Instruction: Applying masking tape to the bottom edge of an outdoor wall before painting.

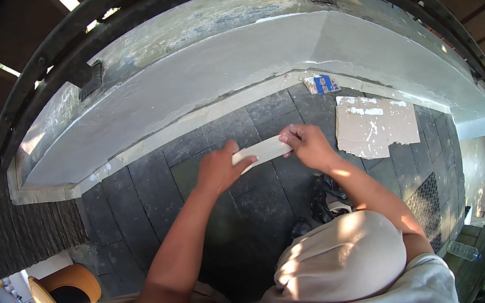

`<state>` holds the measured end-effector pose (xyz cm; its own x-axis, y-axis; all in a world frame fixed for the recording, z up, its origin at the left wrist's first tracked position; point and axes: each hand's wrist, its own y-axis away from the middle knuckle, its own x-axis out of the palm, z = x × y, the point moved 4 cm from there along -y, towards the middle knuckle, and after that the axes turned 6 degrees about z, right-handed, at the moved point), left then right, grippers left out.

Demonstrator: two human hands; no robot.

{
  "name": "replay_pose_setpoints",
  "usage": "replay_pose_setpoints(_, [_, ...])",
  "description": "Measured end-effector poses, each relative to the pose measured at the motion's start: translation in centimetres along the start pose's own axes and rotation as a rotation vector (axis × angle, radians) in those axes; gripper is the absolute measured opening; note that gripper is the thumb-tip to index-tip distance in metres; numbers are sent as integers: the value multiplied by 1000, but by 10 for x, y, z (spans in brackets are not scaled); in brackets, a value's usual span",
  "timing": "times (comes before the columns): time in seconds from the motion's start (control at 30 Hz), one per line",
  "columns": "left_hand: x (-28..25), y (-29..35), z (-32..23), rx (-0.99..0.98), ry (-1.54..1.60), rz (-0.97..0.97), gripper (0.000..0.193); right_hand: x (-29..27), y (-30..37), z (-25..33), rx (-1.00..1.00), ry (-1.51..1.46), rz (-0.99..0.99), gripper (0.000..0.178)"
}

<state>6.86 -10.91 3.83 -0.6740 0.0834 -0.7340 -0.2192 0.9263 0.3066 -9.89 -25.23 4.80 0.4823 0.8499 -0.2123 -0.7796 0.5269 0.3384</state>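
A short cream strip of masking tape (262, 152) is stretched between my two hands, above the dark floor tiles. My left hand (218, 170) grips its nearer left end, with the thumb laid along the strip. At the other end, my right hand (311, 147) pinches it between thumb and fingers. Beyond my hands stands a low, curved wall (203, 81) with a pale grey face. A cream band (186, 130) runs along the foot of that wall, beside the tiles.
A paint-spattered cardboard sheet (395, 124) lies right of my hands, with a blue-and-white piece (324, 85) beyond it. Dark crumpled material (327, 200) sits by my knee. A clear bottle (463, 251) rests at far right; a brown-orange cap (72, 282) shows lower left. Railings (80, 23) top the wall.
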Motion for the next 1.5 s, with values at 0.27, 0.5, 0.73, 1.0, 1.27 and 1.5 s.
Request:
replay_pose_setpoints(0.27, [1, -1, 41, 292, 518, 214, 36, -51, 0, -17, 89, -150, -116, 19])
replay_pose_setpoints(0.5, [26, 3, 54, 21, 857, -23, 36, -66, -4, -37, 159, -254, -141, 18])
replay_pose_setpoints(0.73, [-10, 19, 96, -80, 271, -60, 47, -98, -2, -60, 217, -180, -280, 19])
replay_pose_setpoints(1.0, [-93, 36, 121, -62, -221, -39, 52, -105, -14, -64, 203, -181, -279, 19])
replay_pose_setpoints(1.27, [-174, 117, 138, -18, -370, 213, 56, -76, -33, -34, 159, -177, -239, 18])
replay_pose_setpoints(1.5, [-156, 204, 150, -171, 176, 196, 52, -35, -11, 4, 218, -228, 35, 15])
